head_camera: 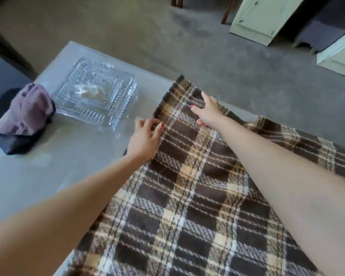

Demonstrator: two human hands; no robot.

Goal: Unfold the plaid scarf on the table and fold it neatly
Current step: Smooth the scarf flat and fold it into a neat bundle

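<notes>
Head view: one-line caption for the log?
Both hands, left and right, flatten the plaid scarf on the table.

There is one view only, from a camera worn on the person's head, looking forward and steeply down. It sits close above the table (48,176), whose grey top fills the left and lower frame. Both forearms reach in from the bottom corners. The carpeted floor (187,46) runs across the top, cream cabinets (257,18) at upper right.
</notes>
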